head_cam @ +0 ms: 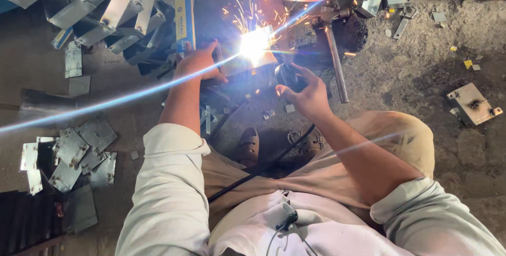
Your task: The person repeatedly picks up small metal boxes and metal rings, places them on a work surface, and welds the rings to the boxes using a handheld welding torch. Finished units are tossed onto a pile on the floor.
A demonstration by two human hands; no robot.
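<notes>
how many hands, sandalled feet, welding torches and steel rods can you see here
hands: 2, left hand on the workpiece, right hand around the welding torch
sandalled feet: 2
welding torches: 1
steel rods: 1
total: 6

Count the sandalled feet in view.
2. The left foot rests on the floor below the left hand; the right foot sits beside it, under the right hand, partly hidden.
</notes>
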